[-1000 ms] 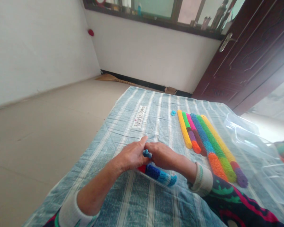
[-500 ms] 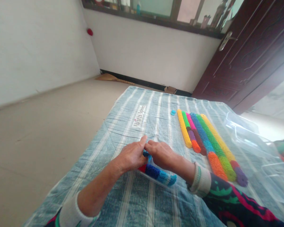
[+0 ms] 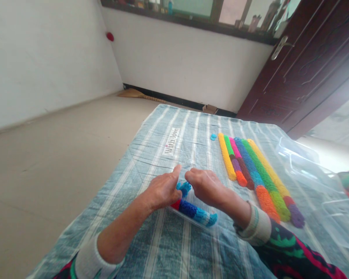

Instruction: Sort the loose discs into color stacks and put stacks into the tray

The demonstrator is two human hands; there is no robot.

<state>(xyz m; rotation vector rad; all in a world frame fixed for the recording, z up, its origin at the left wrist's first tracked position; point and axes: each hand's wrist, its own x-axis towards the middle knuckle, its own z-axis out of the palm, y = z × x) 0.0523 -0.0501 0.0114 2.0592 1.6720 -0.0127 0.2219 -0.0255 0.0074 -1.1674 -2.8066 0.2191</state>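
My left hand (image 3: 163, 190) rests on the striped blanket (image 3: 128, 182), its fingers curled against a small light-blue crocheted piece (image 3: 184, 189). My right hand (image 3: 205, 188) is just to the right, a small gap from that piece, and holds nothing I can see. Below both hands lies a crocheted rod (image 3: 193, 211) banded red, dark blue and light blue, along a transparent plastic strip (image 3: 186, 218). Farther right, several long crocheted rods (image 3: 251, 170) in rainbow colours lie side by side.
A small teal disc (image 3: 213, 136) lies above the rods. A transparent plastic box (image 3: 301, 162) sits at the blanket's right side. Beyond the blanket are a tiled floor (image 3: 61, 155), a white wall (image 3: 186, 58) and a dark wooden door (image 3: 302, 73).
My right hand has moved rightward, away from my left hand, leaving the light-blue piece more visible between them. The rods on the blanket have not moved.
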